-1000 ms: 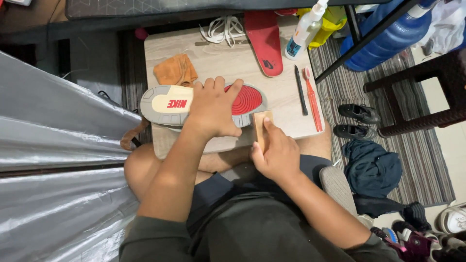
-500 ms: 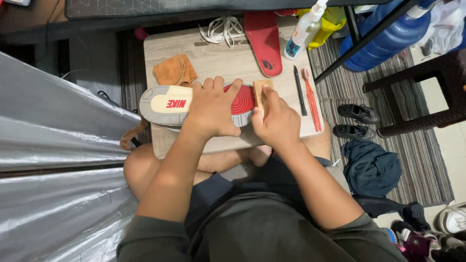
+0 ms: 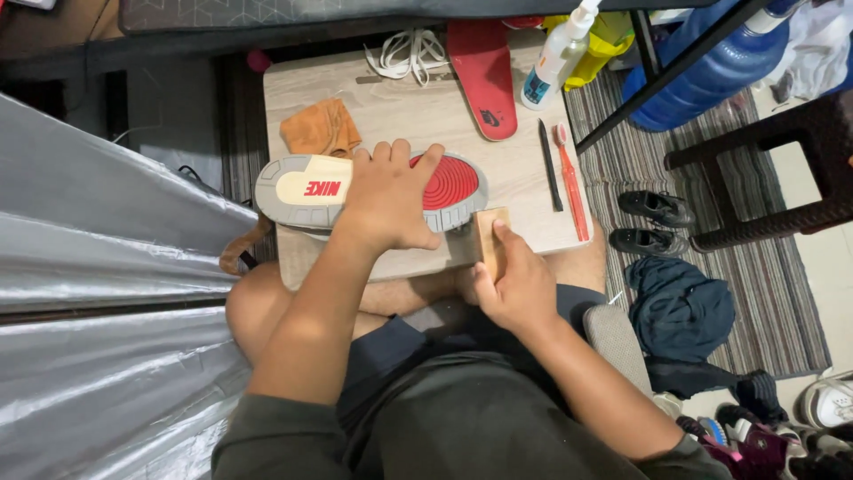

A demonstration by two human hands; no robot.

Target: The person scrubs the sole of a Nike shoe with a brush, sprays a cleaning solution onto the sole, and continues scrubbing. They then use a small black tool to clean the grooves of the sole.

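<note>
White spray bottle (image 3: 558, 55) (blue label, perhaps)

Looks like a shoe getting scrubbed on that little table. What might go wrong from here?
The shoe lies sole-up near the table's front edge, held only by the left hand; hard strokes might push it off. The wooden brush in the right hand sits at that edge too, so it may slip onto the lap. The spray bottle stands near the far corner and may topple if bumped.

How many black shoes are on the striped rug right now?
2: a pair of black shoes on the striped rug, right of the low table, one behind the other. More may be hidden outside view.
</note>
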